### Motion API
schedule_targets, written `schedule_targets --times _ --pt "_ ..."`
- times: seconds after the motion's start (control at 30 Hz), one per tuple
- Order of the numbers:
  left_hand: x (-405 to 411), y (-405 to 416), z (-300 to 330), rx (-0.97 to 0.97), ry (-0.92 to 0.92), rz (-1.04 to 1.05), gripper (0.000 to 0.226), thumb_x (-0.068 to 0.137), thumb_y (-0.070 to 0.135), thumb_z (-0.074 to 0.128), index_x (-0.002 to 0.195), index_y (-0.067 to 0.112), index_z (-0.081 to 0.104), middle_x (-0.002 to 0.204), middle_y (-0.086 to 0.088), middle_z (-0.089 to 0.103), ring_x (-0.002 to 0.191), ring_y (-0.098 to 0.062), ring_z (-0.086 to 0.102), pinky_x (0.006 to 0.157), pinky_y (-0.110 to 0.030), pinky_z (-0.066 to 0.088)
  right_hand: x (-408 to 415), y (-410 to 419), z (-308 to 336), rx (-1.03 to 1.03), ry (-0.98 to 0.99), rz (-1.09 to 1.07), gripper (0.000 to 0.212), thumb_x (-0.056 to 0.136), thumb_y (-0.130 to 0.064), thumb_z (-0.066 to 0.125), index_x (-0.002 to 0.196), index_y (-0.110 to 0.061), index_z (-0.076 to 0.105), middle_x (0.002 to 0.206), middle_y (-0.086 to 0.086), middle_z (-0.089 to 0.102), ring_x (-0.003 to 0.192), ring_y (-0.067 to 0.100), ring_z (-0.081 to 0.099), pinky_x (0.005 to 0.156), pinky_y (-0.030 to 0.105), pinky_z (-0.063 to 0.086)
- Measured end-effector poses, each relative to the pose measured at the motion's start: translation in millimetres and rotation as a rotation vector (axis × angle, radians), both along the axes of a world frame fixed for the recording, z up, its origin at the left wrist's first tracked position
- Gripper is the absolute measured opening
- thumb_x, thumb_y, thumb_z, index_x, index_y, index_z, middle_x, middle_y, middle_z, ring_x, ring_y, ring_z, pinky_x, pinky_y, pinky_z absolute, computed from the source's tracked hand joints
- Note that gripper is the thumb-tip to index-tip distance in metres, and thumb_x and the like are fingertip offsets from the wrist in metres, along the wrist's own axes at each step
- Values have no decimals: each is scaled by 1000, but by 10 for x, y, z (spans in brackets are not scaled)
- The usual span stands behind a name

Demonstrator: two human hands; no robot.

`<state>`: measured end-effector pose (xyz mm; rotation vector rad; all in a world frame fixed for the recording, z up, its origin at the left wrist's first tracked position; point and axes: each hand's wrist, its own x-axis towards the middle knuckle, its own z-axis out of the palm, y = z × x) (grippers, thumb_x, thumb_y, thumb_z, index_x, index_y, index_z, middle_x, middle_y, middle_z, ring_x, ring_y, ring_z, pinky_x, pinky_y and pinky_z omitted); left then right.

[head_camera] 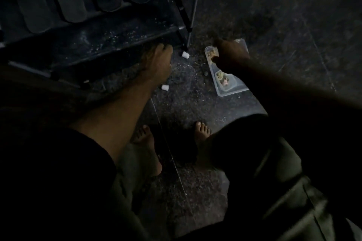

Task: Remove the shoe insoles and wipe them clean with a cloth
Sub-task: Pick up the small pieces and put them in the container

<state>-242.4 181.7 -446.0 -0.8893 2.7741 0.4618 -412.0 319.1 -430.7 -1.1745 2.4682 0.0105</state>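
Head view: our left hand reaches the dark rack; right hand hovers over plastic tray; grip states indiscernible.

Very dark scene: a black shoe rack fills the upper left, its lower shelf dusted with pale specks, its metal legs ending in white plastic feet, another white foot near the middle. On the speckled dark stone floor just right of the rack lies a clear plastic tray with compartments holding small pale bits too blurred to identify. Two bare feet stand on the floor at lower centre, with grey-green trouser legs below them, and pale crumbs are scattered between rack and tray.
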Motion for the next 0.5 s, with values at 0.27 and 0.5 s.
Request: schedule_targets --times 0.27,0.5 --pt "-305 -268 -1192 64 -104 -53 41 89 10 59 128 4 49 129 -21 50 116 -38 50 97 -48 40 -445 -204 -1142 110 -121 -68 49 92 -11 59 138 -5 43 136 19 50 124 34 49 100 37 40" --pt "-236 -244 -2035 102 -192 -87 45 90 14 61 133 11 47 137 -15 46 125 -33 46 102 -41 37 -437 -265 -2143 196 -189 -15 42 97 -19 49 137 -8 43 132 21 49 118 35 53 92 38 47"
